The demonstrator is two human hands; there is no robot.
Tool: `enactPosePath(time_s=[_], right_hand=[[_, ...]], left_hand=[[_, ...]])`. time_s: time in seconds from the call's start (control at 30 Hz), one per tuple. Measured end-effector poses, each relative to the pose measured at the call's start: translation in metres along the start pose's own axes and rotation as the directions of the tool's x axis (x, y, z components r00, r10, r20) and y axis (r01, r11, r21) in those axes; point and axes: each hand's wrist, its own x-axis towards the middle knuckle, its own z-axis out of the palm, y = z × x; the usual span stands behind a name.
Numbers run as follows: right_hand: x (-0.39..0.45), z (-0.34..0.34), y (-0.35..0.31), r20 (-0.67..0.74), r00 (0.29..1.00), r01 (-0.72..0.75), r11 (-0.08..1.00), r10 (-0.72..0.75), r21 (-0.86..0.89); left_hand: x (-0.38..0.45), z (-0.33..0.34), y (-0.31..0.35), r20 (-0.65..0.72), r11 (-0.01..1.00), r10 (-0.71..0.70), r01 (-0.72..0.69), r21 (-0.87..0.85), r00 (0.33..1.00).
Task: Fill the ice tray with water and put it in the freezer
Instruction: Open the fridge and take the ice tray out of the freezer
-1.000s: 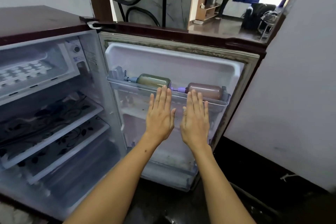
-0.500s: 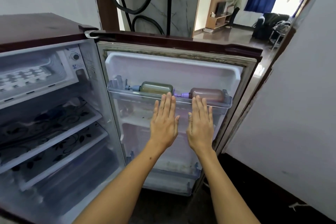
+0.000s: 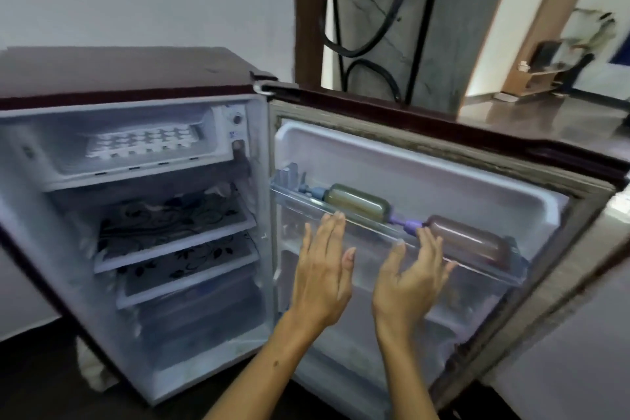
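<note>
One small maroon refrigerator (image 3: 112,75) stands with its single door (image 3: 443,160) swung fully open to the right. The cabinet holds one freezer compartment (image 3: 41,147) at the top and, below it, two shelves (image 3: 177,242) lined with dark floral-patterned mats. One white ice tray (image 3: 143,144) lies flat inside the freezer compartment, toward its right half; whether its cells hold water cannot be told. The inner door carries one clear upper rack (image 3: 375,232), in which two bottles lie on their sides, end to end: one greenish bottle (image 3: 356,199) to the left and one pinkish bottle (image 3: 467,239) to the right. Two bare hands are raised in front of the door. The left hand (image 3: 322,269) is flat, fingers straight and together, fingertips at the rack's front edge. The right hand (image 3: 407,280) is turned partly palm-up, fingers relaxed and slightly spread, holding nothing. One blurred person (image 3: 589,44) stands in the far room.
</note>
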Motion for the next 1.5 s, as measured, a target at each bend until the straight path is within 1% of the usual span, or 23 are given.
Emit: enactPosePath(time_s=[0.03, 0.07, 0.13, 0.23, 0.33, 0.37, 0.43, 0.5, 0.57, 0.63, 0.73, 0.87, 0.97, 1.07, 1.2, 1.23, 1.3, 1.37, 1.4, 1.5], right_hand=[[-0.005, 0.008, -0.012, -0.001, 1.0, 0.006, 0.999, -0.006, 0.046], [-0.007, 0.019, -0.023, 0.031, 0.999, 0.017, 0.994, -0.02, 0.106], [-0.009, 0.042, -0.04, 0.116, 0.991, 0.043, 0.979, -0.067, 0.199], [-0.016, 0.079, -0.066, 0.27, 0.953, 0.054, 0.955, -0.137, 0.293], [-0.026, 0.12, -0.091, 0.467, 0.862, 0.028, 0.941, -0.194, 0.338], [-0.029, 0.135, -0.097, 0.536, 0.82, 0.01, 0.941, -0.201, 0.338], [-0.034, 0.166, -0.108, 0.658, 0.728, -0.043, 0.944, -0.195, 0.327], [-0.04, 0.199, -0.115, 0.747, 0.646, -0.134, 0.94, -0.156, 0.313], [-0.044, 0.232, -0.121, 0.807, 0.581, -0.212, 0.938, -0.105, 0.275], [-0.045, 0.265, -0.127, 0.836, 0.546, -0.275, 0.933, -0.047, 0.232], [-0.043, 0.313, -0.135, 0.843, 0.537, -0.344, 0.919, 0.024, 0.193], [-0.036, 0.374, -0.148, 0.837, 0.542, -0.381, 0.91, 0.075, 0.165], [-0.032, 0.414, -0.158, 0.839, 0.539, -0.385, 0.909, 0.079, 0.162], [-0.031, 0.447, -0.165, 0.837, 0.541, -0.314, 0.944, 0.087, 0.105], [-0.03, 0.481, -0.173, 0.806, 0.587, -0.227, 0.971, 0.078, 0.071], [-0.031, 0.486, -0.174, 0.797, 0.598, -0.207, 0.977, 0.079, 0.059], [-0.034, 0.493, -0.176, 0.782, 0.617, -0.225, 0.972, 0.092, 0.063], [-0.036, 0.498, -0.176, 0.772, 0.631, -0.258, 0.96, 0.081, 0.11], [-0.035, 0.502, -0.175, 0.778, 0.623, -0.276, 0.954, 0.084, 0.118], [-0.029, 0.511, -0.174, 0.829, 0.537, -0.321, 0.947, 0.155, 0.03]], left_hand=[[0.0, -0.009, -0.007, -0.026, 0.995, -0.084, 0.083, -0.05, 0.996], [-0.002, -0.019, -0.018, -0.064, 0.982, -0.178, 0.174, -0.071, 0.982], [0.0, -0.042, -0.042, -0.129, 0.935, -0.347, 0.331, -0.127, 0.929], [0.007, -0.073, -0.074, -0.21, 0.841, -0.537, 0.497, -0.215, 0.817], [0.013, -0.105, -0.111, -0.27, 0.725, -0.688, 0.623, -0.295, 0.673], [0.016, -0.116, -0.124, -0.289, 0.694, -0.72, 0.645, -0.319, 0.631], [0.021, -0.133, -0.148, -0.325, 0.656, -0.755, 0.672, -0.344, 0.57], [0.027, -0.148, -0.171, -0.337, 0.63, -0.776, 0.679, -0.377, 0.533], [0.032, -0.162, -0.195, -0.342, 0.601, -0.798, 0.683, -0.414, 0.495], [0.039, -0.173, -0.221, -0.35, 0.578, -0.815, 0.681, -0.449, 0.461], [0.054, -0.188, -0.258, -0.362, 0.551, -0.833, 0.687, -0.474, 0.418], [0.081, -0.205, -0.307, -0.362, 0.537, -0.841, 0.697, -0.475, 0.401], [0.101, -0.213, -0.343, -0.352, 0.541, -0.839, 0.704, -0.459, 0.415], [0.119, -0.22, -0.375, -0.312, 0.54, -0.841, 0.717, -0.441, 0.442], [0.136, -0.228, -0.407, -0.31, 0.556, -0.828, 0.758, -0.342, 0.468], [0.139, -0.228, -0.413, -0.311, 0.569, -0.818, 0.762, -0.309, 0.484], [0.143, -0.23, -0.425, -0.294, 0.572, -0.816, 0.768, -0.288, 0.498], [0.146, -0.232, -0.431, -0.246, 0.537, -0.842, 0.781, -0.319, 0.479], [0.147, -0.233, -0.433, -0.231, 0.522, -0.852, 0.78, -0.344, 0.469], [0.152, -0.234, -0.438, -0.265, 0.503, -0.863, 0.776, -0.381, 0.429]])
